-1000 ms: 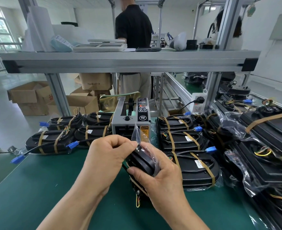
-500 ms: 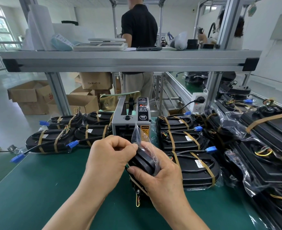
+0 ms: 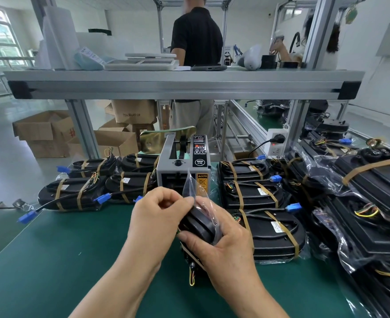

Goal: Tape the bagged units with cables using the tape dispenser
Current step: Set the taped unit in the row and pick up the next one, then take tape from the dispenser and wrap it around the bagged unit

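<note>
Two hands are holding one bagged unit [image 3: 198,228] up on its edge over the green table [image 3: 74,249], right in front of the tape dispenser [image 3: 182,167]. The left hand [image 3: 159,216] is curling its fingers and pinching the loose top of the clear bag against the black unit. The right hand [image 3: 224,246] is wrapping its fingers and thumb round the near side of the unit. A brown tape strip [image 3: 189,253] is running across the unit just under the right thumb. Small coloured wires [image 3: 191,277] are hanging out at the bottom. The unit may be resting on the table, but the hands are hiding that part.

The grey dispenser is showing a black label with "SEMI" in a circle, and a yellow sticker saying "CAUTION" just below it. The other writing on it is too tiny to read.

Taped units on the left [image 3: 72,193] and taped units on the right [image 3: 253,196] are lying in rows beside the dispenser, each with brown bands round it. A blue plug [image 3: 26,218] is sticking out from the left row. Behind the table a cardboard box [image 3: 133,111] is showing "75x36x40 CM". A person in a black shirt [image 3: 196,37] is standing behind the metal shelf [image 3: 182,87].
</note>
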{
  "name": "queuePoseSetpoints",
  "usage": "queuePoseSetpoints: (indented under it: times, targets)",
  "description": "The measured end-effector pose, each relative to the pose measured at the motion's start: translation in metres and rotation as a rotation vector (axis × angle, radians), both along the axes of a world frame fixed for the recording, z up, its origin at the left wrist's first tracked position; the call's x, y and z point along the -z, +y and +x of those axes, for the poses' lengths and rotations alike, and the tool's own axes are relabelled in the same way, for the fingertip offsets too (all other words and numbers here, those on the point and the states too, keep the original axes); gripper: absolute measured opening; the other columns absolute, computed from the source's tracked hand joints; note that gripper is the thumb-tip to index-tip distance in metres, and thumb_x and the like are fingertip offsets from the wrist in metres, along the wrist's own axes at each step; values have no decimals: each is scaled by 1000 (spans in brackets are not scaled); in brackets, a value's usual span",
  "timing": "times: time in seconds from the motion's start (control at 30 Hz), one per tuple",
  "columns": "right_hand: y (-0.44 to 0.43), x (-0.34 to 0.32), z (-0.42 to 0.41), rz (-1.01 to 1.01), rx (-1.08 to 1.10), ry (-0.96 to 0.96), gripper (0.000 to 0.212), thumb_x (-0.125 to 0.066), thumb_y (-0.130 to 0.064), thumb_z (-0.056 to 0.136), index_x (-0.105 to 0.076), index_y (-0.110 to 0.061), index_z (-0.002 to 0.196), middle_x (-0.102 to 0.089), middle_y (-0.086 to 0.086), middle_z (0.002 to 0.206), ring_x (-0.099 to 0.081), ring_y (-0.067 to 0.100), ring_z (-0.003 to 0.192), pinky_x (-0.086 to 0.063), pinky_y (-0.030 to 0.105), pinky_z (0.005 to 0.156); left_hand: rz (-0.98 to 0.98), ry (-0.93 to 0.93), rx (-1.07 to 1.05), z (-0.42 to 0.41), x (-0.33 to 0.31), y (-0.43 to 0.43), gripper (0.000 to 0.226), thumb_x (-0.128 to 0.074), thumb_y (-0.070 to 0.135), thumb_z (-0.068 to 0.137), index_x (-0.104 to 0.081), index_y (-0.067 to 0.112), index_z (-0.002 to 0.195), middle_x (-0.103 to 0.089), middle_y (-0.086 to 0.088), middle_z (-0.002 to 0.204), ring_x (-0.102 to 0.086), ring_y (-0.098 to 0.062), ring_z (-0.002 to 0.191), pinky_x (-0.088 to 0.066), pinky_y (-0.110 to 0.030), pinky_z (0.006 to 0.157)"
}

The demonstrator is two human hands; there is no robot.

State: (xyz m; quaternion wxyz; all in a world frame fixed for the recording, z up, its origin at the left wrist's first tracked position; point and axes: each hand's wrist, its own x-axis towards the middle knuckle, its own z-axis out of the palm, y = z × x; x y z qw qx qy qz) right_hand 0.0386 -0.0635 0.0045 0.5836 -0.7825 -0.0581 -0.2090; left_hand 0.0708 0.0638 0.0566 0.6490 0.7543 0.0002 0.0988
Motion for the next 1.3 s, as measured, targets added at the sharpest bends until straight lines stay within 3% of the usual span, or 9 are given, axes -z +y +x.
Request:
queuePoseSetpoints:
  times: [0.23, 0.3, 0.4, 0.57, 0.8, 0.93, 1.03, 1.13, 1.3]
  targets:
    - [-1, -1, 0, 3, -22, 1, 64, -90, -27, 71, -64, -38, 128, -70, -17, 119, -64, 4, 115, -53, 32, 99, -75, -5, 26, -3, 2, -3, 16, -82, 32, 73, -68, 26, 74, -68, 2, 80, -61, -2, 66, -48, -13, 60]
    - [-1, -4, 0, 35, -46, 15, 59, -85, -26, 73, -64, -41, 126, -72, -14, 116, -67, 5, 110, -55, 35, 96, 9, 5, 34, -9, 6, -4, 37, -79, 47, 56, -65, 33, 86, -63, 3, 97, -60, -5, 76, -49, -22, 68]
    - [-4, -12, -3, 50, -131, 38, 54, -76, -14, 79, -65, -50, 118, -75, -11, 106, -71, 11, 98, -59, 42, 87, 160, -43, 86, -19, 12, 2, 59, -71, 61, 43, -59, 48, 99, -54, 24, 103, -56, 5, 90, -45, -11, 70]
    - [-24, -12, -12, 349, -218, 44, 57, -87, -27, 61, -70, -46, 112, -74, -11, 113, -71, 11, 106, -57, 19, 84, 305, -77, 205, -10, 18, 41, 81, -67, 74, 47, -51, 49, 123, -51, 30, 125, -44, 16, 116, -38, -22, 101]
    - [-45, 3, -23, 489, -410, 100, 75, -93, -46, 57, -66, -34, 126, -67, 9, 130, -64, 26, 122, -53, 28, 95, 528, -89, 437, -2, 5, 44, 64, -79, 67, 49, -58, 60, 108, -54, 37, 119, -49, 12, 117, -37, -20, 101]
    - [-81, -12, -23, 310, -509, 230, 77, -90, -47, 63, -63, -26, 132, -63, 6, 138, -56, 24, 132, -49, 32, 104, 735, -248, 431, -9, -10, 39, 54, -82, 61, 62, -58, 51, 109, -50, 32, 114, -43, 6, 117, -34, -21, 101]
    - [-97, -20, -19, 187, -510, 319, 79, -92, -41, 60, -64, -18, 130, -66, 5, 133, -59, 23, 128, -45, 41, 109, 1115, -518, 401, -16, -22, 24, 56, -77, 61, 69, -60, 34, 115, -51, 23, 113, -37, -1, 119, -25, -32, 108]
    - [-94, -21, -17, 85, -535, 373, 69, -86, -23, 69, -61, -17, 132, -68, 3, 130, -63, 21, 124, -47, 39, 107, 1450, -556, 369, -19, -30, 4, 59, -66, 64, 76, -55, 28, 122, -49, 15, 122, -35, -10, 125, -21, -38, 104]
    - [-85, 1, -25, -4, -509, 383, 61, -78, -25, 77, -59, -38, 134, -67, -4, 131, -62, 16, 123, -48, 33, 107, 1388, -673, 370, -30, -10, -6, 51, -79, 54, 66, -68, 27, 108, -60, 14, 113, -50, -11, 118, -38, -49, 103]
